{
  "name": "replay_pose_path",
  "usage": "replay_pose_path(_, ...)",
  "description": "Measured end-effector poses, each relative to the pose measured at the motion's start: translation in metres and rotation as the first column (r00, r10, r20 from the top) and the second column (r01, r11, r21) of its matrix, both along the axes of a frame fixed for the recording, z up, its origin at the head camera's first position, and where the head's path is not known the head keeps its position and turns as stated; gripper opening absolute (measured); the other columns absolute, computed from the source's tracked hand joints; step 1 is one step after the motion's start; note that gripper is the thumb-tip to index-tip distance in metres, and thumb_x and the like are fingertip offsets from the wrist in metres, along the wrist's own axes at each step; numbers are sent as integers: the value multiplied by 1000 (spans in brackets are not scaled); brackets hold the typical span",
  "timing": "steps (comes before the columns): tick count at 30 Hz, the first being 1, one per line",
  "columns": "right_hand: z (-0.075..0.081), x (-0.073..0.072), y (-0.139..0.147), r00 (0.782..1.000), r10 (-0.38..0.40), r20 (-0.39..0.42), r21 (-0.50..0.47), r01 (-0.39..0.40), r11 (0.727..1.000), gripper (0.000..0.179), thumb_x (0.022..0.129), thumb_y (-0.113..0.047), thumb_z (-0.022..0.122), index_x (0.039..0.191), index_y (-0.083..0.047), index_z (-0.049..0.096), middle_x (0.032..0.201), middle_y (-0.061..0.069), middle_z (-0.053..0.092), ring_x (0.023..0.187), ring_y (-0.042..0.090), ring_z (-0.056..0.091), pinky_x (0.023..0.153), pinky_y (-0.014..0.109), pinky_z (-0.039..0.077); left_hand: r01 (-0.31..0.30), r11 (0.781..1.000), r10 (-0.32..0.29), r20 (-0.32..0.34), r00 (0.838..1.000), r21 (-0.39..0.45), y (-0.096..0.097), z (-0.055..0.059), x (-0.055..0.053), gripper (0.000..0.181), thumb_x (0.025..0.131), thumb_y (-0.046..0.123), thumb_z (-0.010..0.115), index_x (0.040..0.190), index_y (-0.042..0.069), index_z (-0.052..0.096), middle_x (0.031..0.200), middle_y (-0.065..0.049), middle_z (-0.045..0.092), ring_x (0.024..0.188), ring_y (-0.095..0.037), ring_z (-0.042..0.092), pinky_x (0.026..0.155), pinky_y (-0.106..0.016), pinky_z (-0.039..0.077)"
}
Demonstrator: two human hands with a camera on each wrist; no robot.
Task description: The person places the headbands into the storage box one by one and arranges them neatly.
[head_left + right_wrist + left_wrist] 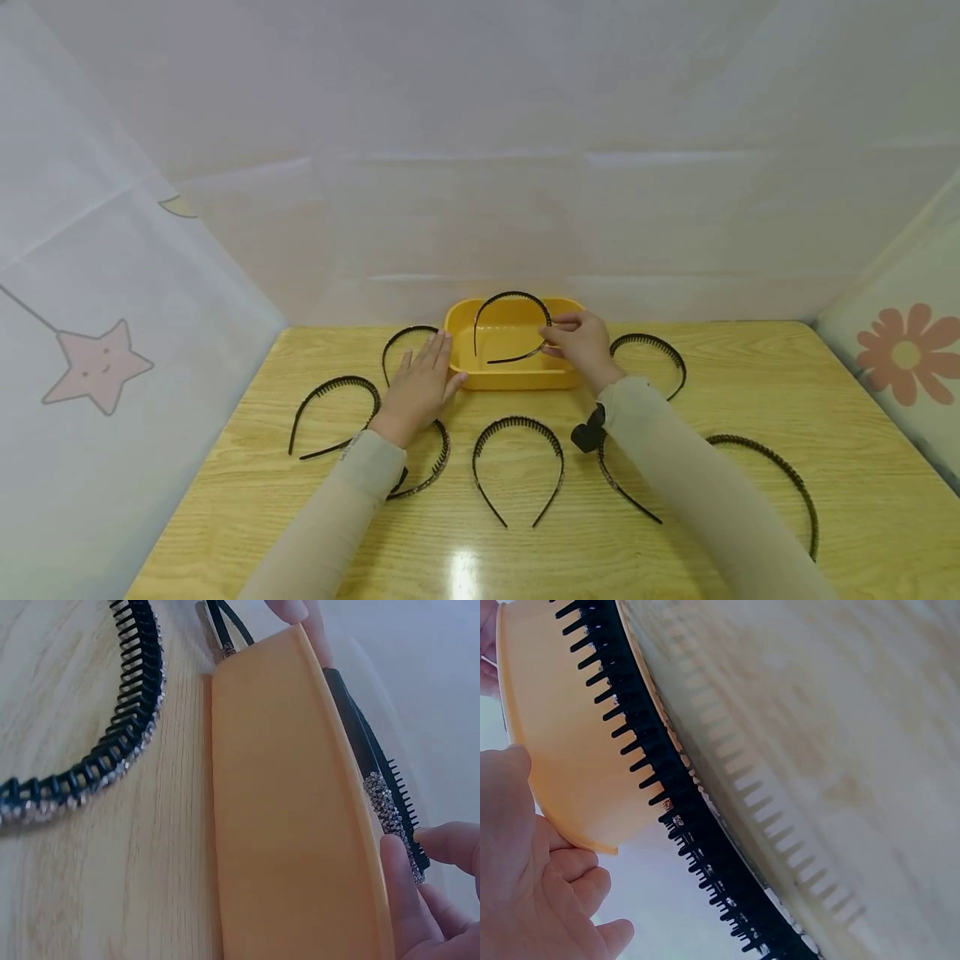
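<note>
A person's two hands work at a yellow plastic tray (517,381) standing at the rear of a wood-grain table (465,550), close to a pale sheet backdrop (480,217). The right hand (581,342) pinches a black toothed headband (513,293) between thumb and fingers, presenting it over the tray's opening; whether it touches the tray's floor cannot be told. The right wrist view shows a cluster of glittering stones along this band, just beside the rim. The left hand (417,390) lies against the tray's left end, fingers extended, thumb toward the near corner. Seven further dark headbands rest on the table: one left of the tray, partly behind the left hand; one farther left; one partly covered by the left forearm; a central one (517,421) in front of the tray, its two tips toward the viewer; two partly covered by the right forearm; and a rear-right one (651,338) beyond the right hand. Both arms wear pale sleeves (697,483). The side sheets bear a pink star (101,367) and a red flower (903,354).
</note>
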State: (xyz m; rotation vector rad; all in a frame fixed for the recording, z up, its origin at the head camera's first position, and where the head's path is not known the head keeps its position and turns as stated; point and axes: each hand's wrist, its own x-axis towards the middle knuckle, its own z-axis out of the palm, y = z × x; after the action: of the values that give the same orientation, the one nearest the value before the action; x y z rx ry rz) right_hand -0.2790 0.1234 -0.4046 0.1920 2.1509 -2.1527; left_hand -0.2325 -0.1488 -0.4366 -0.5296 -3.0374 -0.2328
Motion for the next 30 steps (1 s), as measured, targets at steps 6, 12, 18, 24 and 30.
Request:
replay_pose_path(6,-5,-2,-11,1000,1,-22,74,1,997,42,93,-5,73,131,3,56,117,19,57,86,24,71,89,44,59,0,1000,0,0,1000,-1,0,1,0,76,109,50,37,162,0,14,168,-16,12,155,-32,14,123,-57,9)
replay_pose_path(12,-10,-5,-19,998,25,-57,175,-15,984,38,93,-5,73,127,5,57,113,21,60,82,30,73,88,48,59,3,1000,-3,-8,1000,-7,1,1,1,76,109,51,36,161,0,15,168,-17,14,154,-32,17,123,-57,11)
replay_pose_path(18,-11,-4,-21,996,58,-72,297,-34,954,35,94,-8,73,123,6,59,108,21,64,87,41,72,83,48,61,5,1000,-5,-5,1000,7,1,3,2,76,109,50,37,161,-1,15,168,-17,15,154,-32,17,123,-58,13)
replay_pose_path(24,-12,-3,-22,994,92,-61,351,-65,934,36,96,-10,72,124,7,58,110,22,65,87,39,72,77,43,62,14,1000,-14,-10,1000,4,0,5,3,76,109,49,37,161,-2,14,167,-18,15,154,-34,19,122,-59,17)
replay_pose_path(30,-14,-3,-22,991,114,-72,394,-77,916,33,96,-10,72,123,6,60,109,21,65,85,36,73,73,40,63,9,1000,-9,1,1000,21,0,5,3,76,109,49,37,161,-1,14,168,-18,14,154,-34,17,123,-58,12)
